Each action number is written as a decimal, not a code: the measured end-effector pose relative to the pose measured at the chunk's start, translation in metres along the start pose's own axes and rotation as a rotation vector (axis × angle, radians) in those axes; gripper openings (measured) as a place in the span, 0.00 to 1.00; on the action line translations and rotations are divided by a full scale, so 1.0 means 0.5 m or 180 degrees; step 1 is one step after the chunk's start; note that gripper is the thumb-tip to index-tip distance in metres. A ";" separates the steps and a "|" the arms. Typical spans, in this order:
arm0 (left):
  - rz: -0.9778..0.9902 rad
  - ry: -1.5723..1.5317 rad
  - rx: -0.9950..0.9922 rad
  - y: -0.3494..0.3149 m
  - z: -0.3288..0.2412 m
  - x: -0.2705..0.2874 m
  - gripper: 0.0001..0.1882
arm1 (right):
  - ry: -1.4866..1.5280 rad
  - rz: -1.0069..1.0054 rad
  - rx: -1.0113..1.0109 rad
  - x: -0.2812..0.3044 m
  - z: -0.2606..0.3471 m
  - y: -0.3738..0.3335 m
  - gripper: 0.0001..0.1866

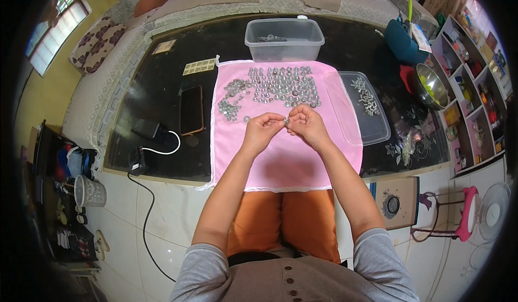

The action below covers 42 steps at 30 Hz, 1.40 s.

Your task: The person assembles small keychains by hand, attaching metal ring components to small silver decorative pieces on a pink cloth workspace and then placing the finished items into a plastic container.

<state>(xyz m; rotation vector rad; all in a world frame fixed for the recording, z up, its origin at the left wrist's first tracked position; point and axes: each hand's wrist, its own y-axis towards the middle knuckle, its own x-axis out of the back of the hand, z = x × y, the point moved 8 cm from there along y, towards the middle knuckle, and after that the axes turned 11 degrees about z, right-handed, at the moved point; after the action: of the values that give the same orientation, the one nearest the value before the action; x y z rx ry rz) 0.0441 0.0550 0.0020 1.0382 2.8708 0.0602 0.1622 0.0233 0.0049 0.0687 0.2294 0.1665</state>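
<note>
Over a pink cloth [253, 167], my left hand [261, 133] and my right hand [309, 127] meet fingertip to fingertip. Both pinch a small metal piece [286, 122], too small and covered to tell its kind. Just beyond stand several rows of small silvery metal pieces [283, 83], like bolts upright on round bases. Left of those rows lie loose heaps of small washers or nuts [231, 109], with one round disc [246, 119] apart, near my left hand. Right of the cloth, a clear plastic lid [379, 134] bears a pile of bolts or screws [366, 97].
At the table's back a clear plastic tub [285, 50] holds more metal parts. A phone [191, 110], a yellowish card [199, 66] and a black charger [147, 129] with white cable lie left. A teal container [404, 40], metal bowl [431, 86] and shelf [464, 107] stand right.
</note>
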 end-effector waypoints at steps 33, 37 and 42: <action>0.0016 0.0224 -0.0061 -0.004 -0.013 0.000 0.07 | -0.0165 -0.0110 0.0081 0.000 0.010 -0.006 0.08; -0.0011 0.0081 -0.0093 -0.004 -0.012 0.000 0.07 | -0.0080 -0.0131 -0.0046 0.002 0.007 -0.008 0.04; -0.0007 0.0037 -0.0154 -0.003 -0.012 0.000 0.07 | -0.0077 -0.0091 -0.0122 0.000 0.007 -0.009 0.04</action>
<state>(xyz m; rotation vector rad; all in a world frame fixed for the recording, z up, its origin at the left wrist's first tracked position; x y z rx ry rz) 0.0426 0.0537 0.0077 1.0295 2.8655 0.1352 0.1637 0.0188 0.0077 0.0291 0.2028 0.1414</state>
